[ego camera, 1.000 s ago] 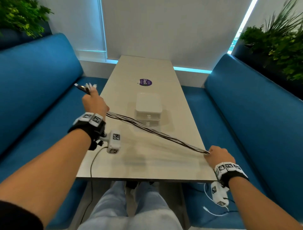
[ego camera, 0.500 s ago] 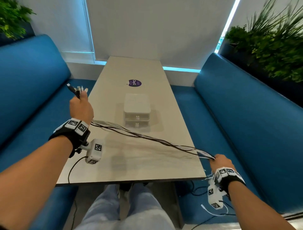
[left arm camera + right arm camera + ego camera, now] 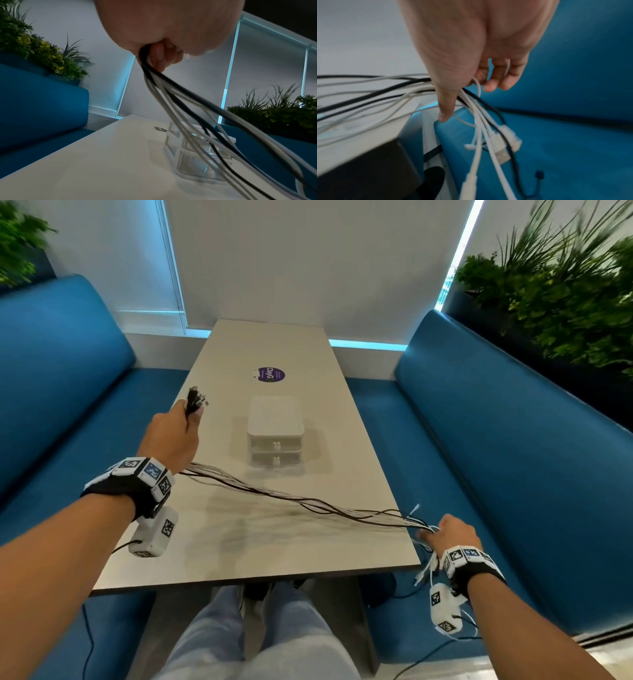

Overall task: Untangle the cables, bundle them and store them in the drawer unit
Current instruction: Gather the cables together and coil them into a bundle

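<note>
A bunch of black and white cables (image 3: 308, 503) sags slack across the near part of the table (image 3: 274, 549). My left hand (image 3: 190, 414) grips one end above the table's left side, and the plugs (image 3: 197, 399) stick out past its fingers. In the left wrist view the cables (image 3: 180, 101) drop from the closed fist. My right hand (image 3: 433, 534) is just off the table's near right corner, with the cables (image 3: 368, 94) running between thumb and curled fingers. Their USB plugs (image 3: 502, 154) hang below it. The white two-drawer unit (image 3: 275, 422) stands mid-table with both drawers closed.
Blue benches flank the table, one on the left (image 3: 61, 364) and one on the right (image 3: 513, 440). A purple sticker (image 3: 271, 374) lies beyond the drawer unit. Plants (image 3: 565, 285) stand behind the right bench. My legs (image 3: 260, 638) are under the near edge.
The cables went from taut to slack and spread apart. My left hand moved right, from the table's left edge to over the table. My right hand stayed at the near right corner.
</note>
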A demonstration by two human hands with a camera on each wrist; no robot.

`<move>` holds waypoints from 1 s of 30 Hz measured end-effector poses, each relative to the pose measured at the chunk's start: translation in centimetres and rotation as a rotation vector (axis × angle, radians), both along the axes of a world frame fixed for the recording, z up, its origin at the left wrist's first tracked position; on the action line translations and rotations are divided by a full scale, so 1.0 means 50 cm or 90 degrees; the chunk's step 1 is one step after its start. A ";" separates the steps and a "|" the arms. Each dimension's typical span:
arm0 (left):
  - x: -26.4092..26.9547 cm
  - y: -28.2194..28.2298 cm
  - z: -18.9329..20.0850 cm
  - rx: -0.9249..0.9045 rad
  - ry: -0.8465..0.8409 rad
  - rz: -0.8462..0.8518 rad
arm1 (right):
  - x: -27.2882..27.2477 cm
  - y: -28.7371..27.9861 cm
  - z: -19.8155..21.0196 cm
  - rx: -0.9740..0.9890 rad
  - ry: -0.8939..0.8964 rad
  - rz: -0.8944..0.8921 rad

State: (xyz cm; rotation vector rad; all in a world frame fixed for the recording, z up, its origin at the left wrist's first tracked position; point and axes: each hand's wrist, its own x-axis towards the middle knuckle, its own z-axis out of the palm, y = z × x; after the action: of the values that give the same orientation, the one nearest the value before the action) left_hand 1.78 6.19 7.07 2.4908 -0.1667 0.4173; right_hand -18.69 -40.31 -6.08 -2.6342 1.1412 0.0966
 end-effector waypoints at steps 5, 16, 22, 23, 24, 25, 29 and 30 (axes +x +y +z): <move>-0.002 -0.011 0.007 -0.004 0.006 -0.005 | -0.002 -0.003 -0.001 0.020 0.022 0.010; -0.007 -0.016 -0.010 -0.002 0.007 -0.013 | -0.015 -0.006 -0.013 0.189 -0.052 0.066; -0.006 -0.027 -0.024 0.017 0.009 -0.029 | -0.018 -0.005 0.015 0.313 -0.095 0.069; -0.006 -0.028 -0.025 0.015 0.010 -0.028 | -0.015 -0.008 0.012 0.330 -0.113 0.056; -0.007 -0.030 -0.024 0.013 0.013 -0.026 | -0.012 -0.009 0.011 0.344 -0.128 0.043; -0.008 -0.031 -0.023 0.010 0.016 -0.022 | -0.009 -0.008 0.009 0.352 -0.129 0.039; -0.008 -0.028 -0.025 -0.011 0.025 -0.015 | -0.001 0.007 0.022 0.397 -0.030 0.089; -0.006 -0.027 -0.025 -0.026 0.027 -0.015 | -0.001 0.013 0.034 0.412 -0.006 0.098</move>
State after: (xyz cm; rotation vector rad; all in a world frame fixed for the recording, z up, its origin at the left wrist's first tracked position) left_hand 1.48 4.82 5.79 2.4530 -0.1692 0.3539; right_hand -18.74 -39.63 -4.37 -2.1258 0.7342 0.4078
